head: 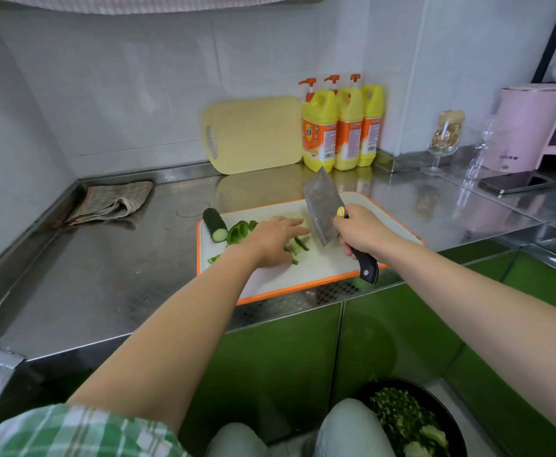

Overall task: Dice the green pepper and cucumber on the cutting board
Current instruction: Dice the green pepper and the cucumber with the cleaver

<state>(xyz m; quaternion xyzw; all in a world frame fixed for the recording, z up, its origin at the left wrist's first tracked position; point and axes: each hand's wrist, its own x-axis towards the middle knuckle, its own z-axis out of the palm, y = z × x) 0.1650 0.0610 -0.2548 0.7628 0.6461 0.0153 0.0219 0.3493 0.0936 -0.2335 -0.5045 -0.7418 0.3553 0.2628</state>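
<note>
On the cutting board (pixel 322 275): the cucumber (pixel 215 224) lay at the ten o'clock corner with its cut face toward the person. The green pepper (pixel 238 230) sat just beside it at three o'clock, and the pepper strips (pixel 299 245) lay near the middle.
Left hand (pixel 275 239): it lay palm down over the strips, fingers straight and slightly spread, pinching nothing. It was probably bunching the strips for crosswise cuts.
Right hand (pixel 360 230): its fingers were curled round the black handle of the cleaver (pixel 322 209). The blade was lifted clear of the board at the left hand's three o'clock, its tip tilted toward twelve. This likely kept the edge away from the fingers while the strips were lined up.
Progress: the pepper looked partly cut and the cucumber barely begun, so most of the dicing seemed left to do.
Worktop (pixel 105 275): it was steel, and the board sat near its front edge, within easy reach of both arms.
Twelve o'clock: a yellow board (pixel 253 135) leaned on the wall, with three detergent bottles (pixel 319 133) just beside it at one o'clock.
Nine o'clock: a folded cloth (pixel 111 201) lay well apart from the board.
Two o'clock: a goblet (pixel 443 143), a pink kettle (pixel 530 127) and a phone (pixel 517 183) stood far off.
Five o'clock: a bowl (pixel 411 420) of chopped greens sat down by the knees.
In the way: only the left fingertips lay between blade and strips. The uncut pieces crowded the board's left side.
</note>
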